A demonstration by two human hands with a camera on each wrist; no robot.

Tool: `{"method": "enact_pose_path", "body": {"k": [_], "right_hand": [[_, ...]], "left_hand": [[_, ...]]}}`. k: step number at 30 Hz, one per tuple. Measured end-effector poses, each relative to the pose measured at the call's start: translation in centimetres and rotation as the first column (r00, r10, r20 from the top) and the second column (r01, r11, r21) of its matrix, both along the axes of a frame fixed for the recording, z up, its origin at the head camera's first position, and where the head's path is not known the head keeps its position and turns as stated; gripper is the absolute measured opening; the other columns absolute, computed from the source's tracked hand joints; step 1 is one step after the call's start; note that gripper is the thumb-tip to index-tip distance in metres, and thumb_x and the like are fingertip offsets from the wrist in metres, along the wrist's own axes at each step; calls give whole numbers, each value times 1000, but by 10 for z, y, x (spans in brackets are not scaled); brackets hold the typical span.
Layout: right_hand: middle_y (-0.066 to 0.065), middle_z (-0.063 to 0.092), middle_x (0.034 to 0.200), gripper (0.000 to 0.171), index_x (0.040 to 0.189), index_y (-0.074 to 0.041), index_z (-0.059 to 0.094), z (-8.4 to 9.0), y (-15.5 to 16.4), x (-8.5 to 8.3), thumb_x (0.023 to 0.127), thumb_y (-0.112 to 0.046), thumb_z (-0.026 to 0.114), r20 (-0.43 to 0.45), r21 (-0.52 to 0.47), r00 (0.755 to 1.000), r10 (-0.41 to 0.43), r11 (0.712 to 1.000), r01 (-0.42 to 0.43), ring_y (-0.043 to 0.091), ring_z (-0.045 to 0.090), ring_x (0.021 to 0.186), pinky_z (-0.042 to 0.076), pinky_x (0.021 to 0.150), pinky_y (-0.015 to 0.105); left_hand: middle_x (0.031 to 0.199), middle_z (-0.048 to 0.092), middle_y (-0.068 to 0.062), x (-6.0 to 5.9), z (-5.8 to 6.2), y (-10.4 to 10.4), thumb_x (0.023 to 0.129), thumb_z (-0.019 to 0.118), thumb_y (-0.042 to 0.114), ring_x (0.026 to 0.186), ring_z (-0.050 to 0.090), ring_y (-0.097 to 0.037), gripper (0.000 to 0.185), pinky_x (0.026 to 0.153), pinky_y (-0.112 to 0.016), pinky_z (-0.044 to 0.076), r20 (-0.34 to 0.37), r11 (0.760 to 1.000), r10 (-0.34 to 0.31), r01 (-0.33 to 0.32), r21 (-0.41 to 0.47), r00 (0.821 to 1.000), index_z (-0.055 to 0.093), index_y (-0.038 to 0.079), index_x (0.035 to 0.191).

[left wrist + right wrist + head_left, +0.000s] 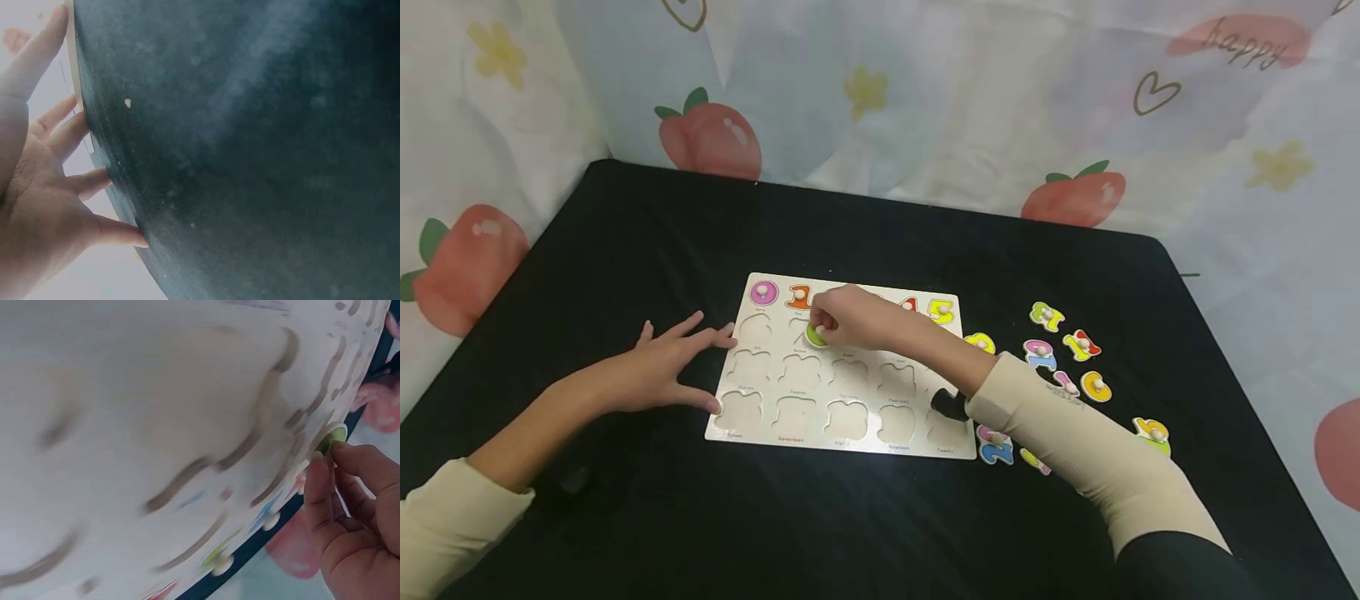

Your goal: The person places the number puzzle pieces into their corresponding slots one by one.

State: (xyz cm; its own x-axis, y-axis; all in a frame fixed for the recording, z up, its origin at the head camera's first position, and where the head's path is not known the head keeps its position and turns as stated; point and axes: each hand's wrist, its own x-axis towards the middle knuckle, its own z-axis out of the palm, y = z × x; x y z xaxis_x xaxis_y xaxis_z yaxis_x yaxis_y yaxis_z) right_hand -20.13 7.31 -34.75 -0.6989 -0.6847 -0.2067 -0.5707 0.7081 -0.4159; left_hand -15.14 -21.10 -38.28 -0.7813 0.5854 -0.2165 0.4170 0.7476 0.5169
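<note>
While the left hand [658, 367], fingers apart, is touching the left edge of a pale rectangular wooden board [824, 400], seemingly steadying it, the right hand [853, 317] is pinching a rounded green puzzle piece [814, 337] mid-frame over the recesses [799, 373].

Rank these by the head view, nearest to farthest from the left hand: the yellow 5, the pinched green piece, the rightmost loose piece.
1. Green piece: pinched by the right hand, over the board.
2. Yellow 5: at the board's far right corner.
3. Rightmost loose piece: on the black cloth, beyond the board's right edge.
</note>
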Motion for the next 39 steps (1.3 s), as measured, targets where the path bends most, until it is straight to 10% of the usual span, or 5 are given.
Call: {"method": "enact_pose_path", "body": {"k": [21, 39], "right_hand": [[4, 65, 95, 14, 100, -4, 67, -1, -86, -21, 88, -1, 59, 4, 74, 997, 83, 994, -83, 14, 54, 77, 42, 66, 19], [2, 61, 80, 30, 119, -7, 58, 8, -32, -12, 90, -13, 63, 37, 27, 998, -44, 999, 43, 13, 53, 70, 43, 64, 21]], "left_hand": [[151, 28, -13, -4, 5, 0, 67, 74, 60, 139, 4, -43, 89, 92, -77, -3, 22, 1000, -16, 16, -9, 1000, 47, 14, 137], [151, 27, -14, -2, 0, -2, 64, 76, 60, 138, 5, -45, 90, 92, -78, -3, 18, 1000, -19, 19, 10, 1000, 47, 13, 136]]}}
